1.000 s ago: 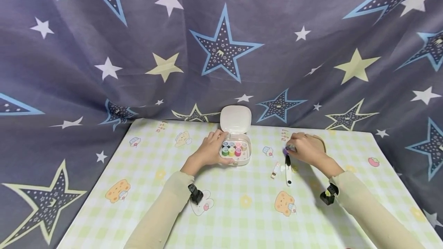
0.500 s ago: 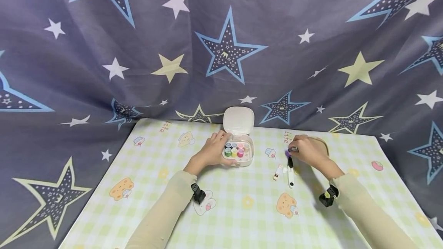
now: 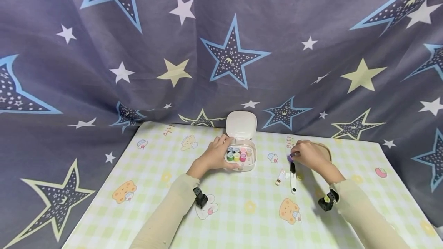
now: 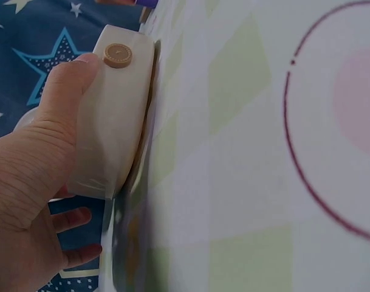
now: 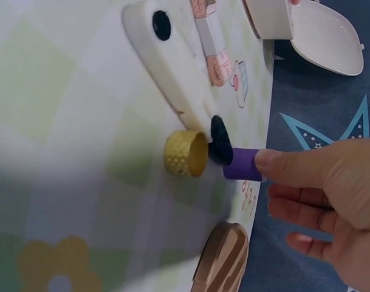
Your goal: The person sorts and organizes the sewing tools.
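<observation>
My left hand (image 3: 214, 155) holds the left side of a small white sewing box (image 3: 247, 168), its lid (image 3: 241, 125) standing up at the back. Several coloured thread spools (image 3: 237, 157) sit inside. In the left wrist view, the thumb presses beside the box's round tan button (image 4: 118, 55). Over on the right, my right hand (image 3: 309, 156) pinches a purple thread spool (image 5: 241, 165) between thumb and fingers. That spool is right at the black end of white thread snips (image 5: 169, 67). Close by stands a yellow dimpled thimble (image 5: 178, 153).
A small pink-and-white strip-like item (image 5: 211, 35) lies left of the snips. Beyond the right hand is a flat brown grooved piece (image 5: 224, 258), partly hidden in the head view. A star-patterned curtain (image 3: 166, 30) hangs behind the checked tablecloth (image 3: 249, 226).
The scene has shifted slightly down and right in the head view. Both hands keep nearly the same places, the left at the box, the right at the purple spool.
</observation>
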The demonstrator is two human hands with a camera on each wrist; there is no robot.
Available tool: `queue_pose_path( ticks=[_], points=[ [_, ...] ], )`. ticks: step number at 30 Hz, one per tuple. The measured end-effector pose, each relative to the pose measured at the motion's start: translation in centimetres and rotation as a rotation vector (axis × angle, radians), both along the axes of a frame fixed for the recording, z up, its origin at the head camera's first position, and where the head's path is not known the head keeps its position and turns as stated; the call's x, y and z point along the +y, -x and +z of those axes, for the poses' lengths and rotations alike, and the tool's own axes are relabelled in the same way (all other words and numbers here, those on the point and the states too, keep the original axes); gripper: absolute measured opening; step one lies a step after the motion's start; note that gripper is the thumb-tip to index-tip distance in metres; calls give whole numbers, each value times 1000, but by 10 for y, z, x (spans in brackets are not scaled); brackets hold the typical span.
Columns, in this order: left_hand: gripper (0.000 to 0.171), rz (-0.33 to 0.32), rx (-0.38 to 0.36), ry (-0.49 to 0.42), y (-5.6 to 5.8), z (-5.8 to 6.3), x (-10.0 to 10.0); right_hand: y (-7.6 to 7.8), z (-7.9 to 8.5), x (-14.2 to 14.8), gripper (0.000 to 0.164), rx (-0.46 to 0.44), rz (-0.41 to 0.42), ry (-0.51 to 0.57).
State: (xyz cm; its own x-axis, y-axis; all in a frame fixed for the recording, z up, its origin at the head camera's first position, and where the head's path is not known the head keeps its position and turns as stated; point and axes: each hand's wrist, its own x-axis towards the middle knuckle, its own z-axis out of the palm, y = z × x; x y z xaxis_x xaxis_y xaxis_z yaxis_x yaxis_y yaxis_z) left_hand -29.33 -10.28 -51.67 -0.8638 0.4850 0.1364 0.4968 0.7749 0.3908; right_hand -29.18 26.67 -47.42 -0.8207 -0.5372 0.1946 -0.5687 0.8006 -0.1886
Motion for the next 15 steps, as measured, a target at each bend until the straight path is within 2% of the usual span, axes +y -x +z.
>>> queue_pose_path(
  ticks=[7, 15],
  points=[
    [109, -11, -24, -17, -2, -1, 1, -1, 1, 2, 15, -55, -18, -4],
    [107, 1, -33, -16, 0, -2, -1, 2, 2, -2, 9, -30, -28, 10]
  ],
)
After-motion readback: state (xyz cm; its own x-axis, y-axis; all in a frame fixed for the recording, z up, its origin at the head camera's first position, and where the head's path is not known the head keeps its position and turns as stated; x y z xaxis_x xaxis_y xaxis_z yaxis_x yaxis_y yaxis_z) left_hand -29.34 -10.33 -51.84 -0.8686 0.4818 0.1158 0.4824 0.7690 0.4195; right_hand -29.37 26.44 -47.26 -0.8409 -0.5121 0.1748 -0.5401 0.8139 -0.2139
